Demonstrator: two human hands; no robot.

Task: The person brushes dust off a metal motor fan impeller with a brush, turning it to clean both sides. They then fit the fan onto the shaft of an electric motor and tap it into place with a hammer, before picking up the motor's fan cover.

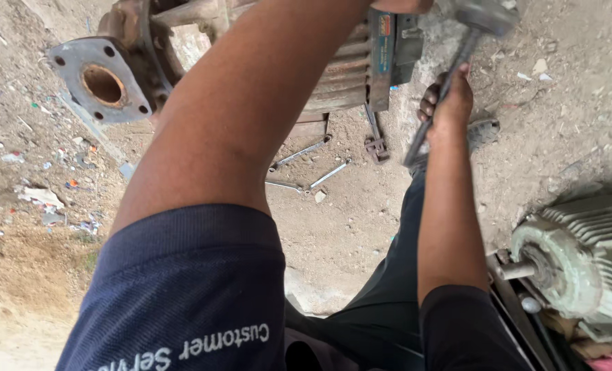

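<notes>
Head view shows my right hand [448,103] clenched low on a grey steel hammer's handle [437,113], head raised for swing beside the rusty ribbed motor [347,75], while my left hand's grip is hidden.

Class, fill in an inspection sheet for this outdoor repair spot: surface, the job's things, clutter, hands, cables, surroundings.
Surface: bare dirt ground, dusty.
Job's things: rusty pump with round flange; hammer, raised.
Clutter: wrenches lying on the dirt; litter scraps at left.
Hands: right hand grips the hammer handle; left hand reaches to the pump, mostly out of frame.
Cables: nothing seen.
Surroundings: pale green electric motor at lower right.
</notes>
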